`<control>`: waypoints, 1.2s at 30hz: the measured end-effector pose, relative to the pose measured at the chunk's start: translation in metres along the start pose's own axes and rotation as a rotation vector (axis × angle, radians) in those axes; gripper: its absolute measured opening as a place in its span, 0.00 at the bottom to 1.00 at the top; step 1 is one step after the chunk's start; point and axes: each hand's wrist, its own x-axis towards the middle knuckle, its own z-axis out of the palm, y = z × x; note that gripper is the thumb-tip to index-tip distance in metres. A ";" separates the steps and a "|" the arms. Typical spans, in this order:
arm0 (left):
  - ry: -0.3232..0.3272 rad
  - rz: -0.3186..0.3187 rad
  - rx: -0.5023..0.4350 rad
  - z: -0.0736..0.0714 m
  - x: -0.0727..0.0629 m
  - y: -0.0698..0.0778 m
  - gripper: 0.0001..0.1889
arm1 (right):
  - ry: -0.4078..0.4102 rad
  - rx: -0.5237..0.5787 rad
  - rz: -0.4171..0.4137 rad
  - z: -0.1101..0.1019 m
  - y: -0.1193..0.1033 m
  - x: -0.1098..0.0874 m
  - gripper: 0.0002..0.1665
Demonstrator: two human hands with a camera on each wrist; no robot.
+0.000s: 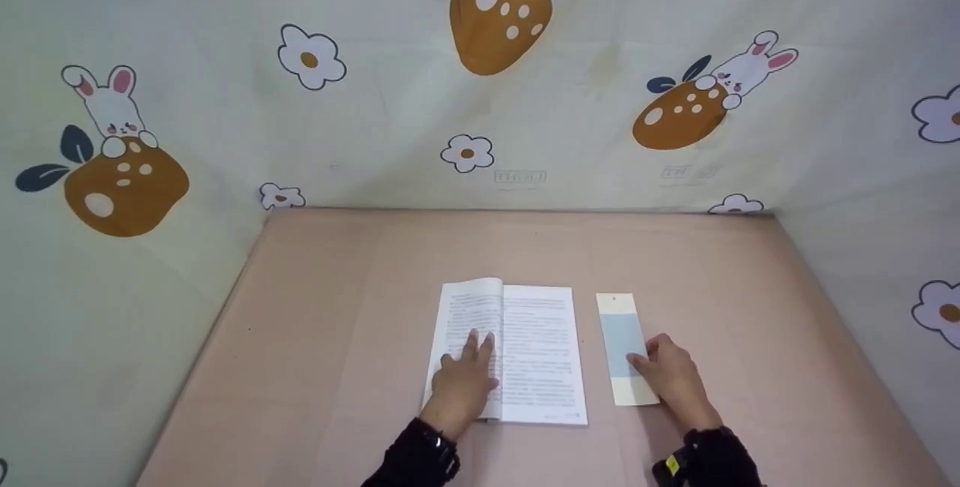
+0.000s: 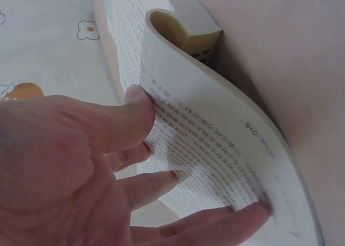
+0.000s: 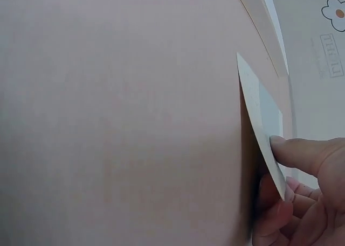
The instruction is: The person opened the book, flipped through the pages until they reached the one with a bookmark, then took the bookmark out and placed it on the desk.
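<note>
An open book (image 1: 541, 352) lies on the table, its left page (image 2: 215, 143) bulging up near the spine. On that left page my left hand (image 1: 461, 386) rests with fingers spread; in the left wrist view the fingertips (image 2: 253, 213) touch the printed paper. To the right of the book is a bookmark (image 1: 621, 337), cream at both ends with a pale blue middle. My right hand (image 1: 673, 376) pinches its right edge, thumb (image 3: 285, 149) on top and fingers beneath. In the right wrist view the near edge of the bookmark (image 3: 259, 122) is tilted up off the table.
The pinkish-brown table (image 1: 337, 307) stretches out around the book on all sides. Behind it and along both sides hangs a pale cloth (image 1: 390, 97) printed with rabbits, brown fruit and flowers.
</note>
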 end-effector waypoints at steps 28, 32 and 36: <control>0.002 0.003 -0.010 0.002 0.000 -0.004 0.33 | 0.093 -0.106 -0.077 0.008 -0.028 -0.015 0.16; 0.002 0.001 -0.011 0.002 0.000 -0.004 0.33 | 0.111 -0.067 -0.148 0.018 -0.041 -0.023 0.17; -0.001 -0.003 -0.025 0.003 0.002 -0.003 0.33 | 0.088 -0.051 -0.270 0.033 -0.055 -0.032 0.19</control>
